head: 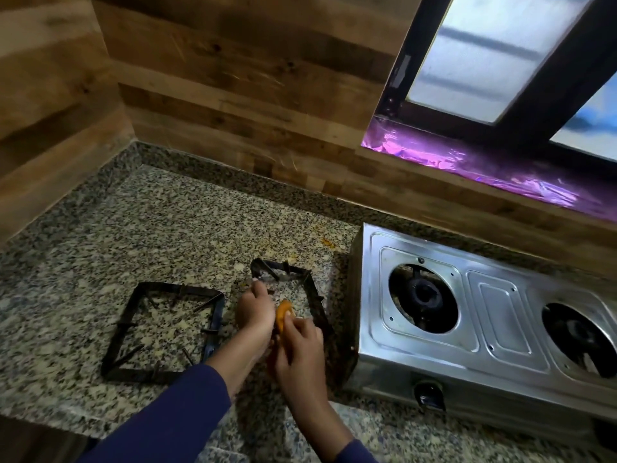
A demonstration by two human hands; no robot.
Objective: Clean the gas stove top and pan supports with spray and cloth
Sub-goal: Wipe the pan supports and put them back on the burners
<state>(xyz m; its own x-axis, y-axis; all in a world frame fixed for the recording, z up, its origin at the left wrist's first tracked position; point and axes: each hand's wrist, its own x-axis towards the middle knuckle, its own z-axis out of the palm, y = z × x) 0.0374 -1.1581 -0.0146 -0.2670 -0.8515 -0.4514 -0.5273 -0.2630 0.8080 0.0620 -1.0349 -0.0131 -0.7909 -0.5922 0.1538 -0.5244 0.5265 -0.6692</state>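
Observation:
Two black square pan supports lie on the granite counter, left of the steel two-burner gas stove. The left pan support lies untouched. My left hand reaches over the right pan support, its fingertips on the support's near-left part. My right hand grips an orange cloth or scrubber and holds it against the support's near edge, next to my left hand. Both stove burners are bare, with no supports on them. No spray bottle is in view.
The speckled granite counter runs into a corner with wood-panel walls at left and back. Yellowish stains mark the counter near the stove's far left corner. A window with a purple-foil sill sits above the stove. The counter's front edge runs at lower left.

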